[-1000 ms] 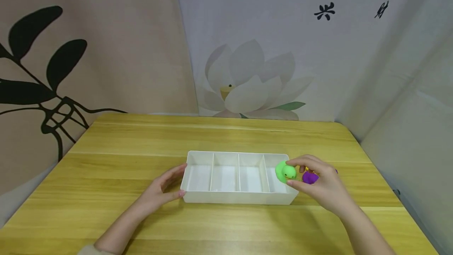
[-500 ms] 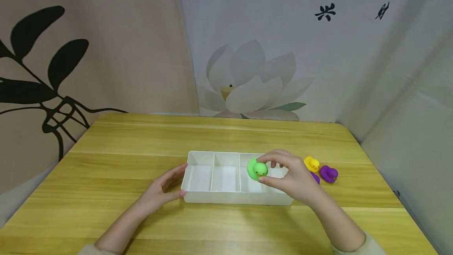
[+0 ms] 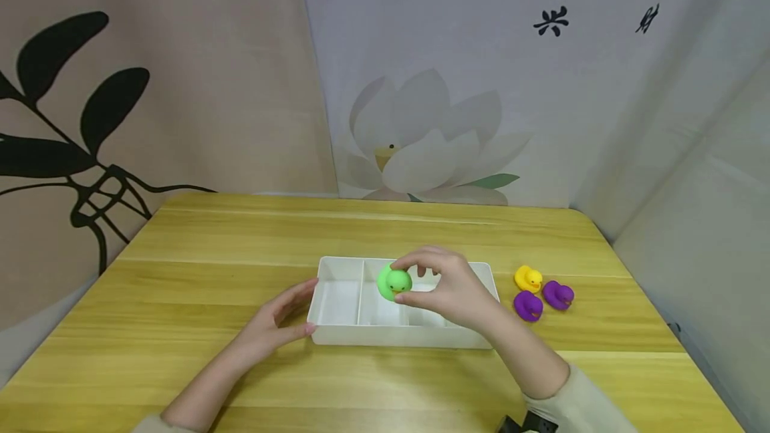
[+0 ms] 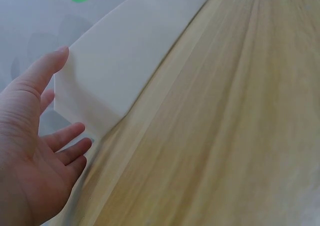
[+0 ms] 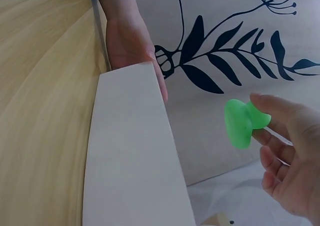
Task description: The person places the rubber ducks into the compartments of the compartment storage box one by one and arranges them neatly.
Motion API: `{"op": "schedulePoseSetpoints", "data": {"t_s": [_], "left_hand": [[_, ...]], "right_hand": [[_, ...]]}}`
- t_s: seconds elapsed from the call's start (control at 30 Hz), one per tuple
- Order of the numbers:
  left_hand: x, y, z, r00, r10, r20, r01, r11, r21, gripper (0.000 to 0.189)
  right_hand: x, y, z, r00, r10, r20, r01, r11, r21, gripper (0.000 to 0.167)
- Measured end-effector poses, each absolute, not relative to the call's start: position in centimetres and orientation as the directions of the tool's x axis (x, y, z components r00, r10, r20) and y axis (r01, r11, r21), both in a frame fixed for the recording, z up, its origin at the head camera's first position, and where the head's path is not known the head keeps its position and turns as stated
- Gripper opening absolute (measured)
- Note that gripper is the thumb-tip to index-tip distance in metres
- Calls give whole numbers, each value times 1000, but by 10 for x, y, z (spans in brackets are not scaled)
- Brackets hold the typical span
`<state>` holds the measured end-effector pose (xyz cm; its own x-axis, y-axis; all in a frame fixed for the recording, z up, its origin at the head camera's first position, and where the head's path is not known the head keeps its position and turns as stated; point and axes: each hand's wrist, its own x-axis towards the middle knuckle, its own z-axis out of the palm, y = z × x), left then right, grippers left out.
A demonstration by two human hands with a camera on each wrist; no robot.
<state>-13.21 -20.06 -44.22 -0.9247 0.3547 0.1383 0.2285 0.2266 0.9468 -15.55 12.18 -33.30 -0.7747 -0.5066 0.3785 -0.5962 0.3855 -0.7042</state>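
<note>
Between thumb and fingertips, my right hand [image 3: 452, 288] pinches a green rubber duck [image 3: 394, 283]. The duck is over the second compartment from the left of a white divided box [image 3: 400, 336] in the head view. In the right wrist view, the green duck [image 5: 241, 123] shows above the level of the box's rim. My left hand [image 3: 277, 321] rests at the box's left end, thumb tip at the front corner and fingers along the end wall. The left wrist view shows that hand [image 4: 37, 151] with relaxed fingers beside the box wall [image 4: 120, 55].
To the right of the box sit a yellow duck [image 3: 528, 278] and two purple ducks, one [image 3: 528, 306] nearer the box and one [image 3: 559, 295] farther right. All stand on the wooden table [image 3: 271, 226]. A printed curtain [image 3: 240, 72] hangs behind the table.
My right hand has carried the green duck leftward, from over the rightmost compartment to the second from the left. The ducks on the right came into full view. My left hand stays put.
</note>
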Motion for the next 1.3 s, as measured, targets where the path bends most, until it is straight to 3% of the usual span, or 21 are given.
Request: {"op": "schedulePoseSetpoints", "data": {"t_s": [0.3,0.77,1.3], "left_hand": [[-132,-201,-443,-925,349,151,239,223,945,70],[-132,-199,-443,-917,359,174,259,205,944,68],[-133,-200,-445,-920,358,158,241,201,949,70]], "right_hand": [[-167,95,-343,-772,-537,339,-576,366,-731,35],[-181,61,-364,-718,-594,363,-633,341,-695,34],[-193,44,-379,-801,-557,221,-498,412,-763,34]]}}
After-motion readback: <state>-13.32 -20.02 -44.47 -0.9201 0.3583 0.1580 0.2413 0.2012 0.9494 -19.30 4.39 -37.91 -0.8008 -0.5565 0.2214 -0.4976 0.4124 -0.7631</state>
